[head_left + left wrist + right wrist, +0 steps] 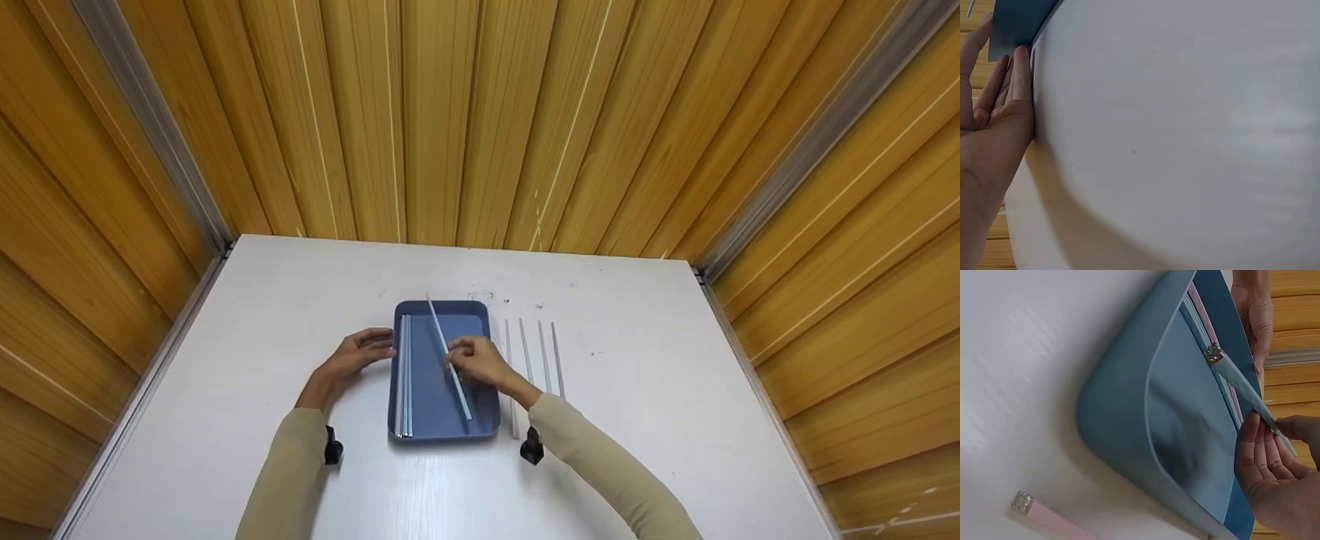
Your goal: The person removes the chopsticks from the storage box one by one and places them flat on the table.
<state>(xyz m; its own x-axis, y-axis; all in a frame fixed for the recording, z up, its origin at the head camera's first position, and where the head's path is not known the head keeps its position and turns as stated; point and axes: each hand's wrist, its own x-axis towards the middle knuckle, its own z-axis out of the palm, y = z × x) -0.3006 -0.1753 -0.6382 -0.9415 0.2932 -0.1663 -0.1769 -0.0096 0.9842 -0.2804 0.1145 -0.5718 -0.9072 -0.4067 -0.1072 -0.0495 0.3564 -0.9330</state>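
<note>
A blue rectangular tray (427, 409) stands on the white table. My right hand (480, 364) pinches a pale blue chopstick (1238, 382) between thumb and fingers, holding it slanted above the tray's inside; its patterned silver end points toward the near side. Along the tray's left wall lie several chopsticks (406, 375), pale blue and pink in the right wrist view. My left hand (360, 354) is at the tray's left side, with extended fingertips right at the outer wall (1022, 25).
To the right of the tray, several more chopsticks (556, 360) lie side by side on the table, partly behind my right forearm. One is pink (1055, 520) with a silver end. Wood-patterned walls (442, 120) surround the table's far edge and sides.
</note>
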